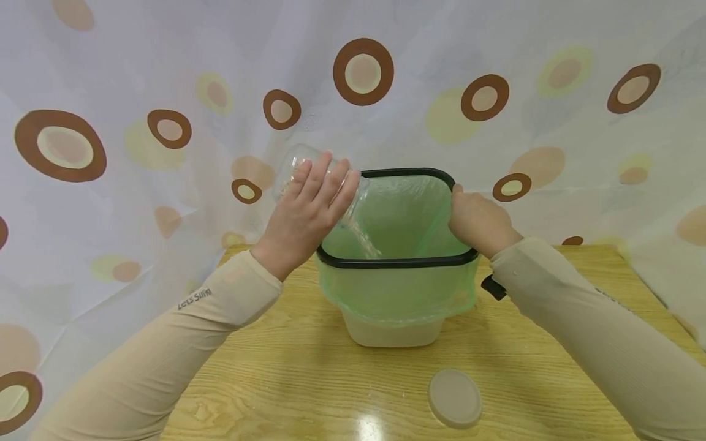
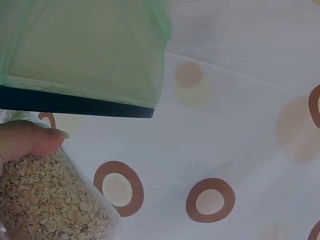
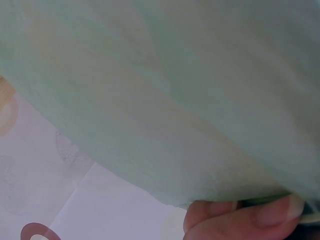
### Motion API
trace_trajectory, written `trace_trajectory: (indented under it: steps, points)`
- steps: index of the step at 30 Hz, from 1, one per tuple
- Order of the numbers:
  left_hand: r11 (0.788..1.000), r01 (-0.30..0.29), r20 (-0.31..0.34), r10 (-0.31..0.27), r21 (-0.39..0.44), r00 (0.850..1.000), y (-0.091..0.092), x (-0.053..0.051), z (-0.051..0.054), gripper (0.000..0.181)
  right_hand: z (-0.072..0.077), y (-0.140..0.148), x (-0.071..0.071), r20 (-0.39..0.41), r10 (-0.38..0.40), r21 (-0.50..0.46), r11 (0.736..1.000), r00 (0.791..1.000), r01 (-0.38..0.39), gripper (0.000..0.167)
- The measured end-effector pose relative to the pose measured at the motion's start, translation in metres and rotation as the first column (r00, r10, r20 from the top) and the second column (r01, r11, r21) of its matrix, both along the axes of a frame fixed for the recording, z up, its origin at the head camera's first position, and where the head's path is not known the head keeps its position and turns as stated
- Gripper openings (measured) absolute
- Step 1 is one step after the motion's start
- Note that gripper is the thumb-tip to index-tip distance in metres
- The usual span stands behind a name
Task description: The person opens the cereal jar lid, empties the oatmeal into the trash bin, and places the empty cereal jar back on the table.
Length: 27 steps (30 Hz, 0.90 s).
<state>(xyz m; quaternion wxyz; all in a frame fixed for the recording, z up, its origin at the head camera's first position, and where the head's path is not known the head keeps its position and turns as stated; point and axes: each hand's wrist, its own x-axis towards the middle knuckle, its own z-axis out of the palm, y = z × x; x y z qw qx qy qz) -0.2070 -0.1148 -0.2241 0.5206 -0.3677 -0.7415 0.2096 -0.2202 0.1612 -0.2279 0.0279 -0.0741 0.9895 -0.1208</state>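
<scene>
A clear jar [image 1: 289,162] of oat flakes [image 2: 47,200] is tilted over the left side of a small trash bin [image 1: 394,334], and flakes stream from its mouth. My left hand [image 1: 309,214] grips the jar, its thumb across the side in the left wrist view. A thin green bag [image 1: 397,291] lines the bin and hangs over its outside, under a black rim [image 1: 397,263]. On the right side, my right hand [image 1: 480,220] holds the rim; its fingers [image 3: 245,220] show against the bag in the right wrist view.
A round beige lid [image 1: 455,398] lies on the wooden table [image 1: 298,367], in front of the bin. Just below the right wrist is a small black piece [image 1: 493,287]. White cloth [image 1: 402,128] with brown and yellow circles hangs behind and beside the table.
</scene>
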Motion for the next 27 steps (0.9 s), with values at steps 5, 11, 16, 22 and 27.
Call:
trace_trajectory:
  steps: [5, 11, 16, 22, 27]
  points:
    - [0.999, -0.024, -0.028, 0.023, -0.034, 0.999, 0.0003, 0.0013, 0.0008, 0.045, 0.0003, 0.0001, -0.0004, 0.005, -0.006, 0.000, 1.000, 1.000, 0.006, 0.056]
    - [0.998, -0.039, -0.033, 0.037, -0.048, 0.999, -0.0010, 0.0020, 0.0009, 0.046, 0.0008, -0.0001, 0.0001, 0.011, -0.006, -0.005, 1.000, 1.000, 0.006, 0.056]
    - [0.999, -0.020, -0.042, 0.018, -0.049, 0.999, -0.0011, 0.0013, 0.0003, 0.045, 0.0005, 0.0001, 0.0004, 0.007, -0.004, -0.003, 1.000, 1.000, 0.004, 0.056]
    - [0.998, -0.015, -0.068, 0.011, -0.062, 0.998, -0.0007, -0.0005, -0.0008, 0.043, 0.0002, 0.0005, 0.0007, 0.008, -0.002, -0.006, 1.000, 1.000, 0.002, 0.055]
    - [0.998, -0.017, -0.062, 0.013, -0.068, 0.998, -0.0014, -0.0005, -0.0011, 0.044, 0.0001, 0.0003, 0.0005, 0.003, 0.001, -0.001, 1.000, 1.000, -0.001, 0.055]
